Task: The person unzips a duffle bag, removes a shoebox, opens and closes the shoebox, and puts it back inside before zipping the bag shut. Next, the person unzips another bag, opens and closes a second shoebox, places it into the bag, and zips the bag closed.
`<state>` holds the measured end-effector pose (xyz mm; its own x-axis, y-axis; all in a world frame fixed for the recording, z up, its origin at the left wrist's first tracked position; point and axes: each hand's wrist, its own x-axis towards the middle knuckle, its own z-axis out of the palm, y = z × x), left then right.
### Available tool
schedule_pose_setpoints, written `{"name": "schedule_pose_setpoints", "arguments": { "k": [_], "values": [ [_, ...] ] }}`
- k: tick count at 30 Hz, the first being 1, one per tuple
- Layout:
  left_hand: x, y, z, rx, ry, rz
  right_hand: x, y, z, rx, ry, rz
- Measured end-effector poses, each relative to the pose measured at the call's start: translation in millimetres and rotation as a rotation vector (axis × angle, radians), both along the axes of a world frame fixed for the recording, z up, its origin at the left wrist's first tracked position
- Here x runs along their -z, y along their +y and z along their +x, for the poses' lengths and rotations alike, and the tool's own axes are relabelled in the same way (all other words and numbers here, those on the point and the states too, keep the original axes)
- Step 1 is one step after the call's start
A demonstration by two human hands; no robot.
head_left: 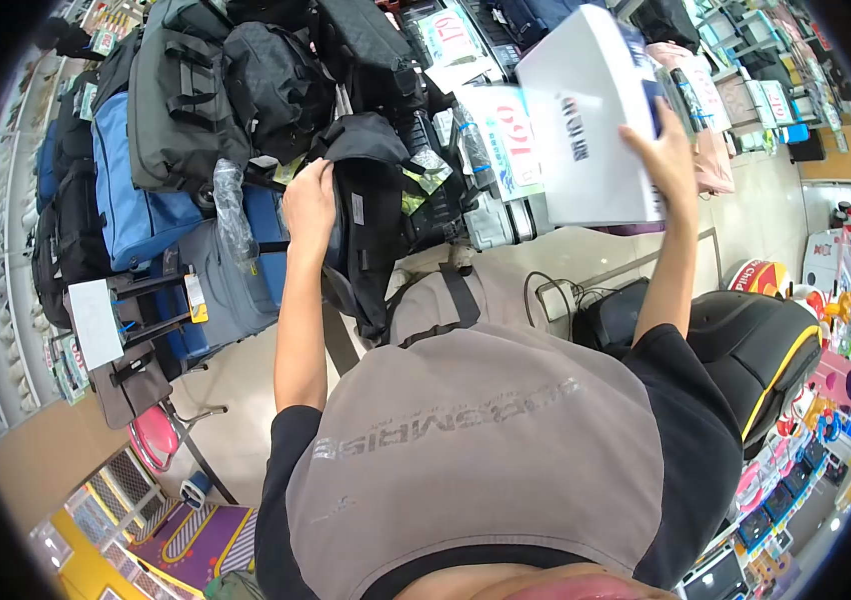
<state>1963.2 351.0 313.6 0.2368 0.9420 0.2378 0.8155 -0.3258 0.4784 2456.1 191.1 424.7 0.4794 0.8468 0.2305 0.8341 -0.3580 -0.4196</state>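
Observation:
My left hand (310,203) is closed on the upper edge of a black bag (371,210), which hangs upright in front of me with its flap folded over. My right hand (668,158) grips the right side of a large white box (581,130) with dark printing and a dark blue side. The box is held tilted, partly in front of a price sign (509,143) showing 169. Close to my left hand are a black backpack (277,84) and a clear plastic-wrapped item (234,213).
On the left, a blue bag (131,190), a grey bag (184,110) and a blue-grey suitcase (231,285) stand packed together. A black padded seat (751,345) is at my right. Cables (556,290) lie near it. A pink stool (153,438) stands at lower left.

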Motion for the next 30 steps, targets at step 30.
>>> {"name": "schedule_pose_setpoints", "arguments": {
  "k": [30],
  "values": [
    [-54.4,-1.5,-21.7,-0.197,0.006,0.047,197.8,108.3,-397.1,-0.803,0.02,-0.069]
  ]
}}
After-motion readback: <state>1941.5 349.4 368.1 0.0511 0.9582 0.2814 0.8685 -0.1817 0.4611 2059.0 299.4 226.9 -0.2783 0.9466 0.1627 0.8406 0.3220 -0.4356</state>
